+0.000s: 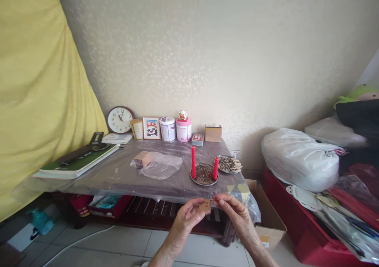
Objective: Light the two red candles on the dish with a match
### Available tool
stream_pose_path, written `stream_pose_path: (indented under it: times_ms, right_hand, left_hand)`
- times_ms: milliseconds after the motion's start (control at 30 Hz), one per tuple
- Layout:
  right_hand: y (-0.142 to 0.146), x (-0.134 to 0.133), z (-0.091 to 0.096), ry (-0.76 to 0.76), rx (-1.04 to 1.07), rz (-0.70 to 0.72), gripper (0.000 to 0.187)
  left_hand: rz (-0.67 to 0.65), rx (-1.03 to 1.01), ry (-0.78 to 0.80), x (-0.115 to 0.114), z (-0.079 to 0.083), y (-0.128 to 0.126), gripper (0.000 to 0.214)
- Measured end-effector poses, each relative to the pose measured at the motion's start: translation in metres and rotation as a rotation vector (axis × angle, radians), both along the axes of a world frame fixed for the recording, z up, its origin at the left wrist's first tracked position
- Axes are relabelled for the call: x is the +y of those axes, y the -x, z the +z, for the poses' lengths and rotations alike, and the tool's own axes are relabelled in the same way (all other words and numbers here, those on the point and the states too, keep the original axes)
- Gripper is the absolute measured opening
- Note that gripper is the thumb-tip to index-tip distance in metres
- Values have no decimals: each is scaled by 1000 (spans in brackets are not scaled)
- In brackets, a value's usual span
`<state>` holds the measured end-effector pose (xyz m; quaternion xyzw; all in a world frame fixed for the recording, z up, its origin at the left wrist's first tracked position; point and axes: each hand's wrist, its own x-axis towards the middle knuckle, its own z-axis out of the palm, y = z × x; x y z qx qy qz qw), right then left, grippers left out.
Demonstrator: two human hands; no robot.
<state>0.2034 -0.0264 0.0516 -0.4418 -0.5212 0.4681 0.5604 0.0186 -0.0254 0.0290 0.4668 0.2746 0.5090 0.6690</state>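
Note:
My left hand [191,215] is closed on a small tan matchbox [205,206], held in front of the table's near edge. Close to the box's right side, my right hand [232,209] pinches a thin matchstick [215,200], mostly covered by the fingers. Beyond the hands, two red candles stand on a round metal plate [204,183] strewn with dark bits; the left candle [193,162] is taller than the right candle [216,168]. No flame shows on either. Behind it, a second plate [220,156] carries many matchsticks [235,164].
A clear plastic bag [162,166] with a small box lies mid-table. Along the wall stand a clock [121,119], a picture frame [152,128], tins [184,130] and an open carton [213,134]. A red bin [310,227] and a cardboard box [271,215] are at right.

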Motion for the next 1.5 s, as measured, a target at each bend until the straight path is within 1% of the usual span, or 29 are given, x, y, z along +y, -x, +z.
stream_pose_path:
  times_ms: [133,400,533,667,800,933,1267,1400,1500]
  right_hand:
    - [2,1,0,31,66,-5,38]
    - [1,3,-2,29,88,-13,34]
    - [1,3,-1,16,43,-53,34]
    - [0,3,0,-41,-27,-93,30]
    - [-1,4,-4,-85,-53,-106,26]
    - [-1,6,-8,-133,-72,-102,22]
    - [0,7,-9,-224,-202,-163,24]
    - [-2,9,-12,-228,-254,-184,25]
    - [-2,11,-15,-226,-248,-180,25]
  left_hand:
    - [-8,3,-2,0,1,0,32]
    - [-9,-5,3,0,0,0,30]
    - [-19,-2,1,1,1,-1,31]
    - [-25,-1,3,1,1,-1,32]
    - [-42,2,9,0,0,-1,32]
    - [-26,-4,15,0,-2,-1,31]
    - [-17,3,26,5,-5,-2,34]
    - [-17,-2,31,5,-5,-3,33]
    - [-14,-5,19,5,-7,-4,32]
